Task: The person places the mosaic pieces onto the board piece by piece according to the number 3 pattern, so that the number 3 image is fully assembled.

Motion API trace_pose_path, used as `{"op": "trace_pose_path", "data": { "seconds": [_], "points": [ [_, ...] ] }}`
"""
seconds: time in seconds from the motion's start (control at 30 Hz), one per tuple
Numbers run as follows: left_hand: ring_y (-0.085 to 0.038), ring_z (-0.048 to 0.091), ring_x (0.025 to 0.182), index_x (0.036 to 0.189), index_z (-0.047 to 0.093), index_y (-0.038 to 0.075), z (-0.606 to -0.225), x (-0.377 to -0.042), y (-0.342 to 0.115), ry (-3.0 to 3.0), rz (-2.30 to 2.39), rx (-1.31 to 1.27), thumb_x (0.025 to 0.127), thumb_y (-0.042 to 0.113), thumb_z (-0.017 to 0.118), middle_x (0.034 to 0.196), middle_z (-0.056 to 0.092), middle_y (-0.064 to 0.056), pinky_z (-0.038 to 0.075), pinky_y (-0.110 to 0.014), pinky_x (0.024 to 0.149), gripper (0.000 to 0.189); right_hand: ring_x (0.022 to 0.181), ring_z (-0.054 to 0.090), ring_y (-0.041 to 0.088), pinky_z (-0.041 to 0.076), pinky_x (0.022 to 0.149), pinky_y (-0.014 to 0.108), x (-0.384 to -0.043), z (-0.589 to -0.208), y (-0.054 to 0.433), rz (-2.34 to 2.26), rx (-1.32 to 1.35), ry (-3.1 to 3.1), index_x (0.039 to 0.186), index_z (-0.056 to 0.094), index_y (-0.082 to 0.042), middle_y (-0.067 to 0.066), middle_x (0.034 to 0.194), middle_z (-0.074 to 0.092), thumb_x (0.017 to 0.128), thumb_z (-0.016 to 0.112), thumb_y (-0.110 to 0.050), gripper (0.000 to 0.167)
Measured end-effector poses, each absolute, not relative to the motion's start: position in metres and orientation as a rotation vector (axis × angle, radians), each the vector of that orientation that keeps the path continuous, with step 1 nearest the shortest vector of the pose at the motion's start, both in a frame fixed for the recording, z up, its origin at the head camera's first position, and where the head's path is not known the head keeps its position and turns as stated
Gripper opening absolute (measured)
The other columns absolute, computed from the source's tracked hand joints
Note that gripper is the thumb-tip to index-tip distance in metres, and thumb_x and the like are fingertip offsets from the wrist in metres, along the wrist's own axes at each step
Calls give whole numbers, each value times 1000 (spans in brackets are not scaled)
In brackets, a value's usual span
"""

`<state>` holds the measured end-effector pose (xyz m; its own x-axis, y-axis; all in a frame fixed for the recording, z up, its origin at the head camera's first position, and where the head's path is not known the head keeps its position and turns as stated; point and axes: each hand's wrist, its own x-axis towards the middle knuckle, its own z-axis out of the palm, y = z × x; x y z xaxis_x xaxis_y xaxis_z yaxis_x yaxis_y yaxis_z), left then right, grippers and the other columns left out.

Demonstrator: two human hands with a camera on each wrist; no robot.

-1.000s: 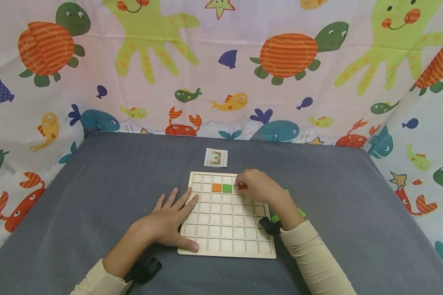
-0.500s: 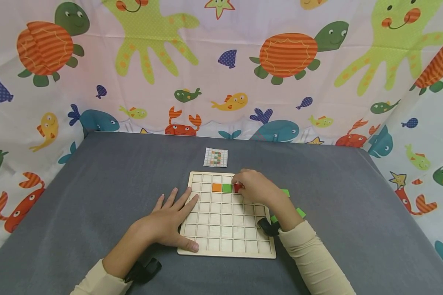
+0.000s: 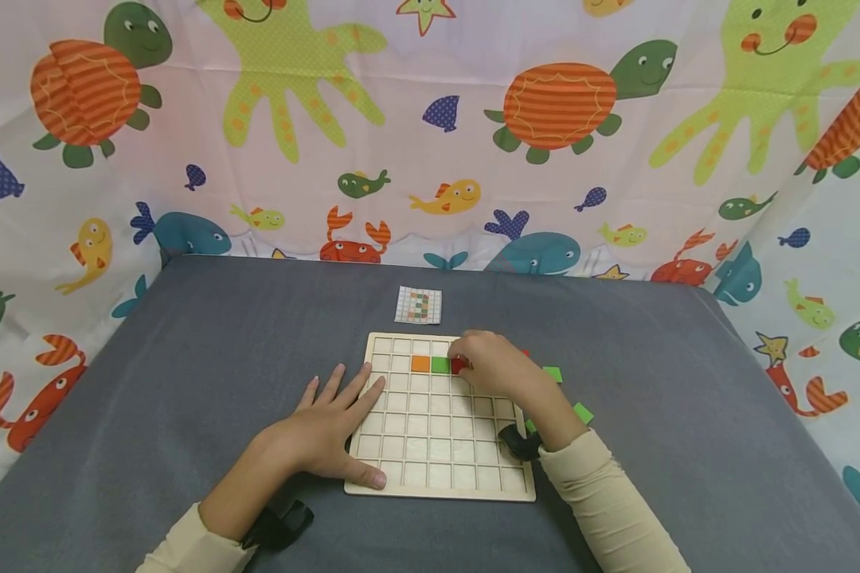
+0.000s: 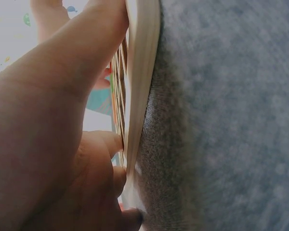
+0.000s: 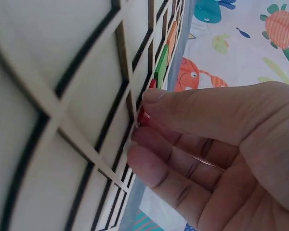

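The right hand (image 3: 493, 362) held its thumb and fingers in a narrow pinch about the red tile (image 3: 457, 366), which lay at the fingertips — partly covered by them — in the second row from the far edge of the gridded wooden board (image 3: 440, 429); whether it was fully seated could not be told. Left of the grip, the green tile (image 3: 440, 365) lay just beside the red one, followed by the orange tile (image 3: 420, 364). The left hand (image 3: 324, 434), fingers spread and thumb apart, rested along the board's left edge.
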<state>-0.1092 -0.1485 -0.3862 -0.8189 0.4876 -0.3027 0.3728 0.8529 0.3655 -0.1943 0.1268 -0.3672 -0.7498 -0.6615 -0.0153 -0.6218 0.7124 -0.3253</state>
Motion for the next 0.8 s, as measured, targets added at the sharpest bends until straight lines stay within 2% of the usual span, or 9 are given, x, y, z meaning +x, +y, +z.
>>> {"op": "trace_pose_path", "data": {
  "seconds": [0.17,0.33,0.57,0.8],
  "points": [
    [-43,-6,150,163,14,18,-388,-109,-149,2637,396,640,66,82,71,168,-1,-8,-1,-69,112,129,90,65,23,54,77,38,-193,-359,139,-519,-981,2788,111,73,-2,9,101,71,91,67,4,22],
    [-42,-7,150,163,14,19,-388,-110,-151,2640,393,642,66,82,71,168,-2,-6,-1,-68,112,129,98,65,29,54,79,45,-194,-349,177,-479,-795,2861,117,72,-1,13,110,70,90,64,6,29],
    [-42,-7,150,163,13,19,-388,-111,-152,2641,386,644,65,83,70,168,-2,-7,-2,-68,112,130,91,61,28,52,81,49,-195,-347,218,-322,-595,2812,107,73,-1,11,99,69,81,74,2,26],
    [-42,-7,150,163,14,20,-391,-110,-151,2639,409,665,66,84,69,168,-2,-6,-2,-68,112,129,85,59,25,52,78,48,-198,-352,218,-319,-572,2796,110,70,0,9,96,67,82,81,-9,31]
  ]
}}
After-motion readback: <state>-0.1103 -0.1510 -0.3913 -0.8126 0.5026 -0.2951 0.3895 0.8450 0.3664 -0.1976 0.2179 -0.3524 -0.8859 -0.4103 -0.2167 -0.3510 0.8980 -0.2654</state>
